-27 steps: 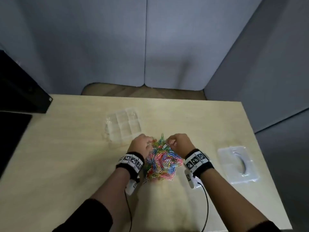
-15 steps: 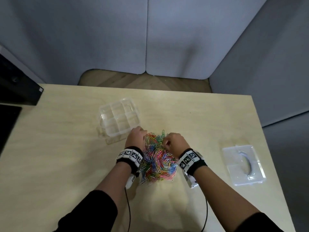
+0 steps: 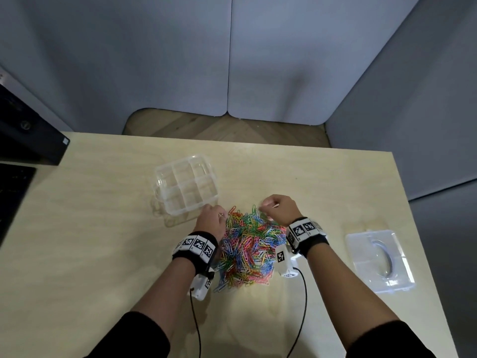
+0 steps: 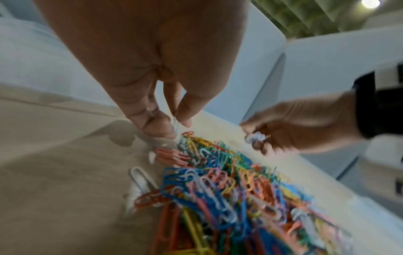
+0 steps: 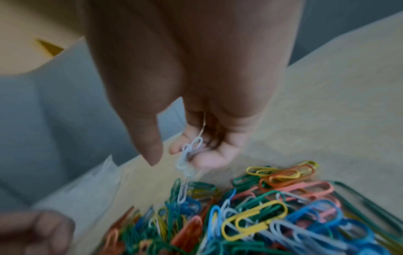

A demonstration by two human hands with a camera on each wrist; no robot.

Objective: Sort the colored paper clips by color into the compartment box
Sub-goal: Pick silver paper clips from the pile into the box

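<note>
A heap of mixed coloured paper clips (image 3: 249, 248) (image 4: 229, 186) (image 5: 250, 215) lies on the table between my wrists. The clear compartment box (image 3: 186, 186) stands just beyond it, to the left. My left hand (image 3: 212, 221) (image 4: 172, 124) hovers at the heap's far left edge and pinches a white clip (image 4: 175, 124) between thumb and fingers. My right hand (image 3: 277, 206) (image 5: 181, 155) is raised over the heap's far right side, fingers curled round a few white clips (image 5: 188, 155) (image 4: 255, 137).
A clear plastic lid (image 3: 379, 259) lies flat at the right of the table (image 3: 90, 241). A black monitor (image 3: 28, 130) and keyboard (image 3: 13, 192) sit at the left edge. Grey partition walls (image 3: 232, 55) stand behind the table. A loose white clip (image 4: 141, 177) lies beside the heap.
Both hands stayed at the far end of the heap; the right hand has lifted a little with white clips in it. The camera tilted down, so the box and heap sit lower in view.
</note>
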